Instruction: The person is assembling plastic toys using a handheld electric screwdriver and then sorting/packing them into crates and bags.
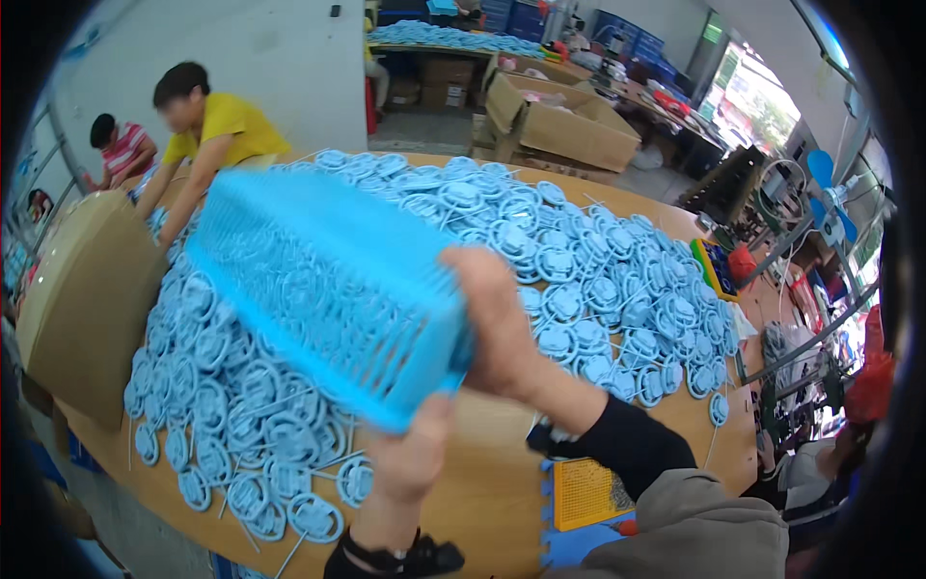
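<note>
A blue plastic basket [338, 256] with slotted walls is tilted in the air above the table, blurred by motion. My right hand [494, 314] grips its right end near the upper corner. At its lower right corner my left hand [413, 452] is closed on the rim. Below and to the left lies a heap of light blue round plastic pieces [246, 425] with thin stems, partly hidden by the basket. A second heap of the same pieces [588, 280] spreads over the right side of the table. What the basket holds, if anything, cannot be made out.
Beyond the left heap, a person in a yellow shirt [227, 130] reaches toward the pieces beside a cardboard box [92, 299]. A yellow tray [584, 492] sits near my right forearm on the wooden table [497, 463]. Another yellow tray [714, 268] stands at the right edge.
</note>
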`<control>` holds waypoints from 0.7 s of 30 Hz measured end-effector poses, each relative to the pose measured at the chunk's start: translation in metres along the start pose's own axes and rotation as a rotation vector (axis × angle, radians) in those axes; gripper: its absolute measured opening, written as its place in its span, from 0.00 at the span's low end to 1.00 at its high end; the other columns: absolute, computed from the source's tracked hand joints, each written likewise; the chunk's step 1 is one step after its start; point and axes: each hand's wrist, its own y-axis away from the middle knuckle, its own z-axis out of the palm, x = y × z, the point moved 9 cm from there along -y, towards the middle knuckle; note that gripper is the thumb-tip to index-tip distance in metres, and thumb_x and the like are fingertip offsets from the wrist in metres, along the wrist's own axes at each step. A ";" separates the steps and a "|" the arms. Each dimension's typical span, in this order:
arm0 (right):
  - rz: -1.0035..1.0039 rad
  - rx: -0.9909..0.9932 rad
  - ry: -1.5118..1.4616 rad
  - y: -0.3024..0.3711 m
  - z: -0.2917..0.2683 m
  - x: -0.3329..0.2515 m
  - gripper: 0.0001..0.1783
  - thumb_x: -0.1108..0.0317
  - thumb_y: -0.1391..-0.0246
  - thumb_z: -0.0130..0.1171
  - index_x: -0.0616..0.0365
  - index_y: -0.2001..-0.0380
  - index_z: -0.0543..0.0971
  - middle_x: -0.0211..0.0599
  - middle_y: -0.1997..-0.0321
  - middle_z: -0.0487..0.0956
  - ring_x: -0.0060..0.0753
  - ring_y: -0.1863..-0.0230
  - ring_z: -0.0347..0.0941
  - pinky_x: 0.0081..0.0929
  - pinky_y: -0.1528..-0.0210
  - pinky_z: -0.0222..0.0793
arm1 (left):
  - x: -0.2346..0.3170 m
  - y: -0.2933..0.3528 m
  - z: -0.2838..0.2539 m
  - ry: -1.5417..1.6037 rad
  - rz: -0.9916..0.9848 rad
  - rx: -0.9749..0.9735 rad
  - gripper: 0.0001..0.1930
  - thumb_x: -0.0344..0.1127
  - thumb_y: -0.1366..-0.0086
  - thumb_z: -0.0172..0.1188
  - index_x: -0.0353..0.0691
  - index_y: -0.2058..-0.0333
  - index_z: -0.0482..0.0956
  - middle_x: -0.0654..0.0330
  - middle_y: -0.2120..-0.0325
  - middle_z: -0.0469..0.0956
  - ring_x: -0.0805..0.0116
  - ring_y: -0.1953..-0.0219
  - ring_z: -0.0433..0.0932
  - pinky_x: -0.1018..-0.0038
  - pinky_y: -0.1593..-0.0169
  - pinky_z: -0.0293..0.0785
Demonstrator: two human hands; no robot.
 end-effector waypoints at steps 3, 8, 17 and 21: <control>0.038 0.084 0.223 -0.023 -0.049 0.100 0.53 0.67 0.71 0.70 0.62 0.39 0.56 0.52 0.43 0.64 0.56 0.43 0.60 0.46 0.41 0.55 | -0.020 -0.068 0.084 -0.268 0.334 -0.366 0.30 0.33 0.49 0.68 0.35 0.48 0.68 0.51 0.44 0.62 0.57 0.40 0.59 0.63 0.39 0.55; 0.166 0.037 0.648 -0.037 -0.104 0.301 0.56 0.64 0.71 0.72 0.56 0.37 0.53 0.47 0.45 0.66 0.52 0.43 0.61 0.44 0.42 0.55 | -0.081 -0.133 0.085 -1.020 0.635 -0.381 0.35 0.33 0.59 0.71 0.39 0.49 0.70 0.49 0.49 0.64 0.48 0.44 0.61 0.60 0.40 0.56; 0.205 -0.138 0.833 -0.017 0.034 0.478 0.56 0.59 0.69 0.74 0.41 0.36 0.53 0.36 0.43 0.65 0.47 0.41 0.60 0.60 0.43 0.52 | -0.152 -0.323 0.033 -1.657 0.715 -0.329 0.41 0.51 0.57 0.69 0.42 0.43 0.66 0.45 0.44 0.60 0.44 0.42 0.59 0.53 0.41 0.53; 0.210 -0.152 0.835 -0.004 0.073 0.520 0.52 0.62 0.66 0.72 0.35 0.37 0.56 0.34 0.42 0.65 0.45 0.41 0.60 0.66 0.44 0.51 | -0.194 -0.399 0.054 -1.694 0.614 -0.367 0.45 0.66 0.55 0.63 0.48 0.41 0.63 0.44 0.39 0.55 0.45 0.36 0.51 0.42 0.38 0.45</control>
